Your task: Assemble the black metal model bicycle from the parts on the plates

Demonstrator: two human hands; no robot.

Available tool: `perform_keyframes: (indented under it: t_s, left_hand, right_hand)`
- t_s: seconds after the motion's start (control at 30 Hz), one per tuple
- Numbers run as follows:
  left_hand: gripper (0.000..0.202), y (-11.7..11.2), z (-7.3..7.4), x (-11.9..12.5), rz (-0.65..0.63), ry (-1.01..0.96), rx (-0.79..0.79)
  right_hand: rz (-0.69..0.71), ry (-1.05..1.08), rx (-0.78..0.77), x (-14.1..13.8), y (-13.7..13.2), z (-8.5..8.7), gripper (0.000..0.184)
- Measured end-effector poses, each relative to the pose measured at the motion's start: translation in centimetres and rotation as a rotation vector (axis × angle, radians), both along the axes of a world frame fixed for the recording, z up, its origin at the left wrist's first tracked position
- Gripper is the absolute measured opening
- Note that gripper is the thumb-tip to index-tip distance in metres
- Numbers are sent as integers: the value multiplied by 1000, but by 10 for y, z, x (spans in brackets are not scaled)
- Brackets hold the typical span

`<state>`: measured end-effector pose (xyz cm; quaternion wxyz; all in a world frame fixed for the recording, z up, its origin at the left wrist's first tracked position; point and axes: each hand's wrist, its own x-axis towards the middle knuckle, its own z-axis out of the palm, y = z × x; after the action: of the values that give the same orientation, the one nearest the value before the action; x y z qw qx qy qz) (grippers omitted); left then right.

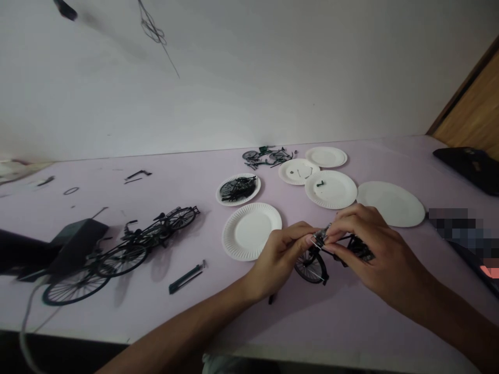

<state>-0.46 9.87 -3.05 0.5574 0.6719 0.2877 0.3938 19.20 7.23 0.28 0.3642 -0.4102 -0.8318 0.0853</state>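
Black metal and thin wire spokes make up the small model bicycle (312, 266) that both hands are holding just above the lilac tabletop (218, 171). The left hand (278, 259) is curling nearly shut, its fingertips (307, 240) pinching a small silvery part (322, 236) at the top of the bicycle. The right hand (378, 249) is closing over from the other side, its fingers bending around the dark frame and reaching the same part. Exactly which piece each fingertip has is too small to tell. One spoked wheel is hanging below the hands.

White paper plates with crimped rims are spreading across the table. One bare plate (251, 231) is sitting just beside the left hand, another (237, 189) is holding a heap of black parts, a third (298, 171) is carrying a few small pieces, and a smooth oval plate (391, 203) is lying near the right hand. Loose dark parts (268, 157) are lying near the far edge. Farther left, two more model bicycles (120, 259) are standing by a dark box (78, 244), with a green utility knife (186, 278) nearby. A white wall (234, 78) is rising behind the table, and a wooden panel (471, 109) is showing at the right.
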Motion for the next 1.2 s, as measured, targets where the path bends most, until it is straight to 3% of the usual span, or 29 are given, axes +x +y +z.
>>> perform_keyframes:
  t_s: [0.9, 1.2]
  left_hand:
    - [29, 2, -5, 0, 2, -2, 68]
    - [28, 15, -6, -3, -66, -13, 55]
  right_hand:
    - [-44, 9, -5, -4, 4, 1, 16]
    - [-38, -85, 125, 0, 9, -5, 11]
